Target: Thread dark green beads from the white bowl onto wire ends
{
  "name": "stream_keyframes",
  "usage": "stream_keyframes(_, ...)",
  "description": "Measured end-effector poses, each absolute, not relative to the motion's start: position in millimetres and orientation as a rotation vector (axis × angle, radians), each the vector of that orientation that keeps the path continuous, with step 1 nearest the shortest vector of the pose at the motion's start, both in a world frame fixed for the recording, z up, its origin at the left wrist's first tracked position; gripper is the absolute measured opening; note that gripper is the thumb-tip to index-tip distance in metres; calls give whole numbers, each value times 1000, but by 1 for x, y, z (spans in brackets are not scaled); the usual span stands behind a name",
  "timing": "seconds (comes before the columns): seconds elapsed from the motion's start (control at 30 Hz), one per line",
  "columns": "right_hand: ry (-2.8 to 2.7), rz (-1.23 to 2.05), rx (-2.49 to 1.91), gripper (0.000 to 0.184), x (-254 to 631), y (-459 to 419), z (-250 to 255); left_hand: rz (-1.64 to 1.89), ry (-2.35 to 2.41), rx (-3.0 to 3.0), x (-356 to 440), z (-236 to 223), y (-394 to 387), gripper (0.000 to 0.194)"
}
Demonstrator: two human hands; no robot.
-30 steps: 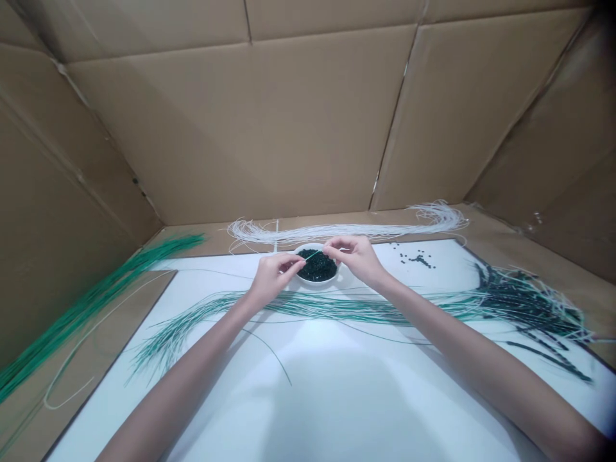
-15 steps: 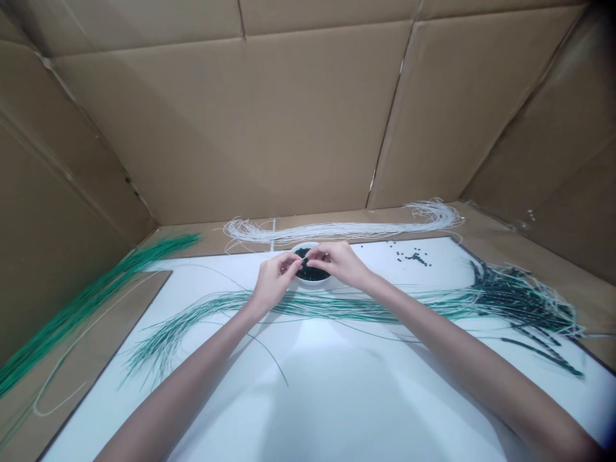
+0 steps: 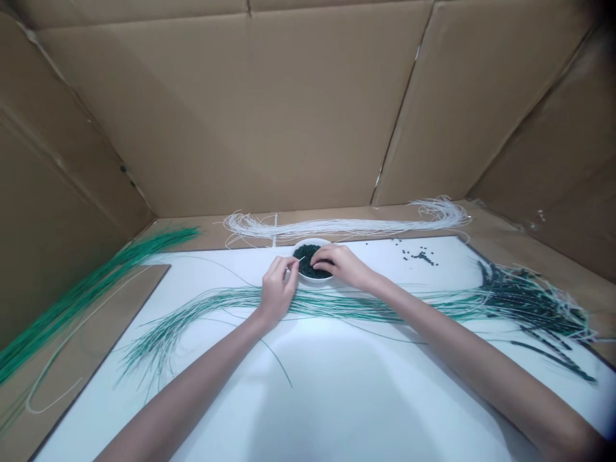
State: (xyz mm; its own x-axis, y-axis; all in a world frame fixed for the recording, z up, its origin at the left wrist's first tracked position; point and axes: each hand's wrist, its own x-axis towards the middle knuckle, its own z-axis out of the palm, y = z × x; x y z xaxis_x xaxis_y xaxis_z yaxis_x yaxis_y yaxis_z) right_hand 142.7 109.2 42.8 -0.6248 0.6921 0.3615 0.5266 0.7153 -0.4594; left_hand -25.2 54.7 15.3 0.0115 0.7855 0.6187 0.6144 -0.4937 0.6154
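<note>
We record: matt brown cardboard wall (image 3: 250, 115), far; smooth, faintly glossy white board (image 3: 332, 385), near; smooth, plastic-looking green strands (image 3: 96, 289), left; small, faintly glossy dark-green beads (image 3: 308, 270).

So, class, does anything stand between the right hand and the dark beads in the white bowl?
Nothing visible does. The right hand reaches over the white bowl, fingertips at or just above the dark beads. The left hand pinches a pale strand, its tip to the left of those fingertips, not blocking them.

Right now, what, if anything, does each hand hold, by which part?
The left hand pinches a thin strand near its tip; right hand: cannot be told.
</note>
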Motion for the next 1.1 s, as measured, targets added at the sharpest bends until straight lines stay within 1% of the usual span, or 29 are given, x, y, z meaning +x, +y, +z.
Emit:
stream_keyframes(0.13, -2226, 554, -923, 19, 144, 103, 38, 1446, 1462, 2102, -27, 14, 56, 12)
stream_keyframes(0.4, -2103, 643, -972, 12, 143, 97, 38, 1492, 1432, 2086, -26, 13, 56, 11)
stream_keyframes(0.6, -2066, 695, -952, 16, 141, 91, 44, 1496, 1391, 2144, -26, 11, 57, 12)
stream_keyframes(0.8, -2032, 542, -913, 11, 137, 89, 44, 1495, 1362, 2127, -26, 10, 57, 13)
stream_keyframes(1.1, -1997, 479, -905, 10, 136, 85, 44, 1443, 1341, 2088, -26, 12, 57, 17)
